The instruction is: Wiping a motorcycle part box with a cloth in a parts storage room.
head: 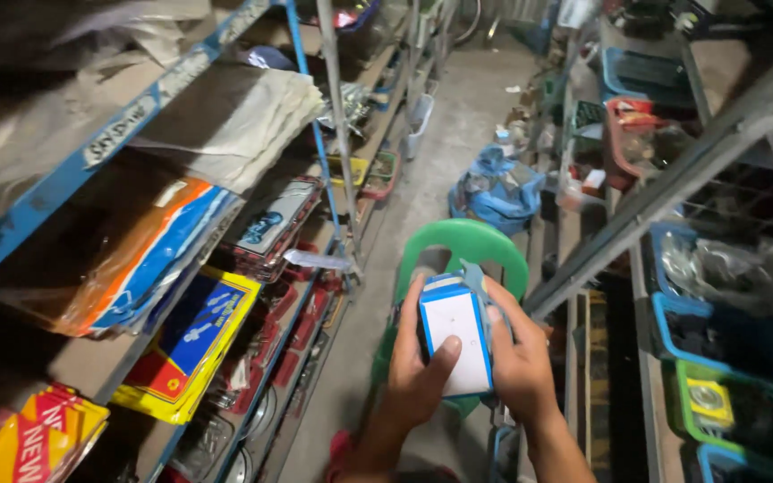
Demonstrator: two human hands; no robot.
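Both my hands hold a small white box with blue edges upright in front of me, its top flap open. My left hand grips its left side, thumb pressed on the white front. My right hand wraps its right side, fingers near the open flap. Behind the box stands a green plastic chair in the narrow aisle.
Blue metal shelving on the left holds stacked flat packets in orange, blue and yellow. On the right, racks carry blue and green plastic bins of parts. A blue bag lies on the concrete floor farther down the aisle.
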